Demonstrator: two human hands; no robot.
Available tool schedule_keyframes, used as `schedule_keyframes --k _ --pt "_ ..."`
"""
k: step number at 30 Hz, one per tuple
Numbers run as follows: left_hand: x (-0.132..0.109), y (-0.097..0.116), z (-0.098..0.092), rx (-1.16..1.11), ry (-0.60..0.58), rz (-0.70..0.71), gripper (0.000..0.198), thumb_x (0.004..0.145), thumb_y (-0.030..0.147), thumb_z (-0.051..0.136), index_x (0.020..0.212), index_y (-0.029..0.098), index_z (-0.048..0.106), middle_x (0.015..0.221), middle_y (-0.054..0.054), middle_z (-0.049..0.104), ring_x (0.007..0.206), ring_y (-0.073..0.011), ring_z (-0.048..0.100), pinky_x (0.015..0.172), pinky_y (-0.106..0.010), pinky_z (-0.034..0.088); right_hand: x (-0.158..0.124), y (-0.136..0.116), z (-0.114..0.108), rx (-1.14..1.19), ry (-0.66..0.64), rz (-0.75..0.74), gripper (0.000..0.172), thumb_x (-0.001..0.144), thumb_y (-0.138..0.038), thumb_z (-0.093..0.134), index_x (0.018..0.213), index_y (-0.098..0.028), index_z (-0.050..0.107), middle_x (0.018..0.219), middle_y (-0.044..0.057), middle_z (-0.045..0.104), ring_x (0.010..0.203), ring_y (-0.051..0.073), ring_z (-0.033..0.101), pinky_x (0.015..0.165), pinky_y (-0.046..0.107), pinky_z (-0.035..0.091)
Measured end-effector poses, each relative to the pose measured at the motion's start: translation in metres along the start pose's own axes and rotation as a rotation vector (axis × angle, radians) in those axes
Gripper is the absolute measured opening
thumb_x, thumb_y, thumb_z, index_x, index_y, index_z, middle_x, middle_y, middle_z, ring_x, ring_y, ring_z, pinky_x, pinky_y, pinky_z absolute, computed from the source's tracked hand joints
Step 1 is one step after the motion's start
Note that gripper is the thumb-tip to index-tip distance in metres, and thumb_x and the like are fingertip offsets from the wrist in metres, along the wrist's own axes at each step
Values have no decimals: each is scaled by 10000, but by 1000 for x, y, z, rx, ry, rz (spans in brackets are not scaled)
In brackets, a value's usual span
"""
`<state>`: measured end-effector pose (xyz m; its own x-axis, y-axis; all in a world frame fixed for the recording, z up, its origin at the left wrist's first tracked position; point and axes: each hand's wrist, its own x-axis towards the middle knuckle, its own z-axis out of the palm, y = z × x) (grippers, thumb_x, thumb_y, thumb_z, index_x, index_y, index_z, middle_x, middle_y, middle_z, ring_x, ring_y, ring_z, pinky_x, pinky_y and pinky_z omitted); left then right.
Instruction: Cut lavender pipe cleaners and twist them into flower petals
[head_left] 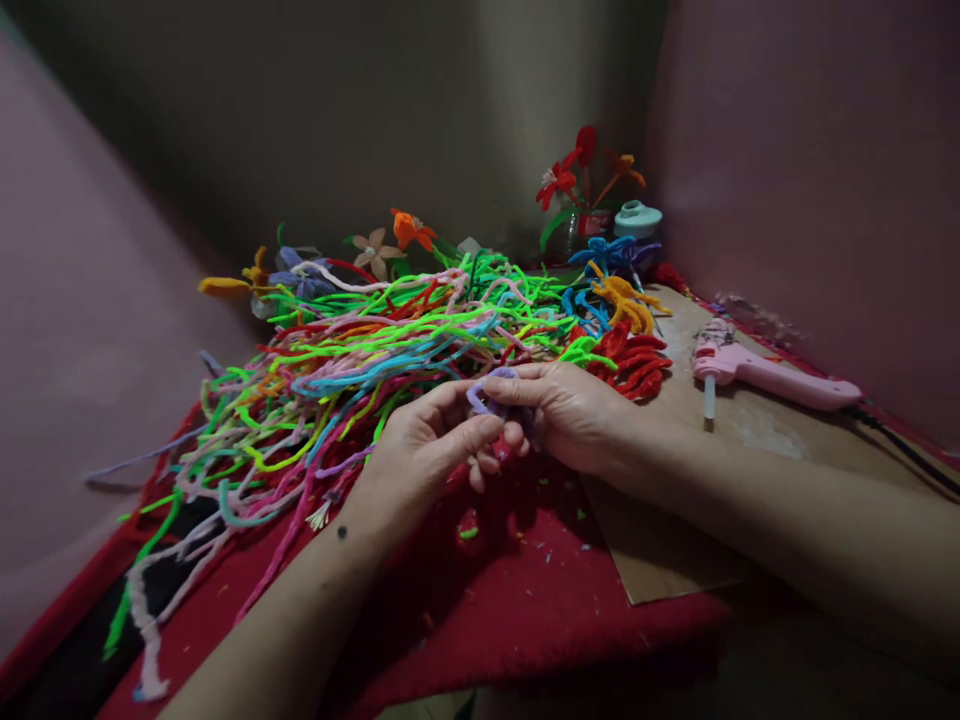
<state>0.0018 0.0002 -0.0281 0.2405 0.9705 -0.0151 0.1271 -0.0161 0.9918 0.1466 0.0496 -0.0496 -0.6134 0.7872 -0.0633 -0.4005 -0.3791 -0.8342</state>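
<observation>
A purple fuzzy strip (475, 399) is being pinched by left hand (427, 440) and right hand (577, 415). By hard squeezing, it could be getting squashed.

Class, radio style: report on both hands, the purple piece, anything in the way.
Left hand, right hand: both on purple pipe cleaner. Piece curved, loop-like. Heap of pipe cleaners close beyond. Glue gun apart, rightward.
</observation>
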Motion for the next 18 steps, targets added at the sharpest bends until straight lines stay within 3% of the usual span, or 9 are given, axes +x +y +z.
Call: schedule_keyframes --k 4,9,12,15,18 --pt "2 -5 -2 -46 22 -37 260 757 227 652 1009 167 632 835 -30 672 658 -122 602 572 -230 496 3 -3 0 122 28 20 88 764 -151 617 679 -127 618 507 -13 565 394 74 488 401 182 429" --pt "4 -12 3 129 109 -43 174 790 294 605 880 150 642 629 19 600 483 -88 501 469 -209 416 3 -7 3 243 36 68 157 799 -87 549 660 -125 611 523 -22 553 380 42 435 355 143 347" --pt "5 -14 3 324 164 64 180 806 319 575 803 157 655 612 21 572 526 -98 506 514 -216 409 4 -6 3 245 81 64 147 793 -85 556 668 -122 623 536 -17 574 401 49 450 375 159 345" --pt "5 -15 0 597 160 223 150 804 256 551 783 161 666 770 -21 627 735 -148 569 683 -257 441 6 -2 0 208 116 -4 86 752 -103 614 673 -121 644 575 -2 607 465 75 501 425 193 371" --pt "4 -16 -4 848 123 314 170 814 169 477 770 154 641 735 -21 609 694 -142 543 651 -248 420 7 1 -3 165 137 -52 66 719 -115 657 654 -118 649 586 3 617 501 85 518 463 211 381"
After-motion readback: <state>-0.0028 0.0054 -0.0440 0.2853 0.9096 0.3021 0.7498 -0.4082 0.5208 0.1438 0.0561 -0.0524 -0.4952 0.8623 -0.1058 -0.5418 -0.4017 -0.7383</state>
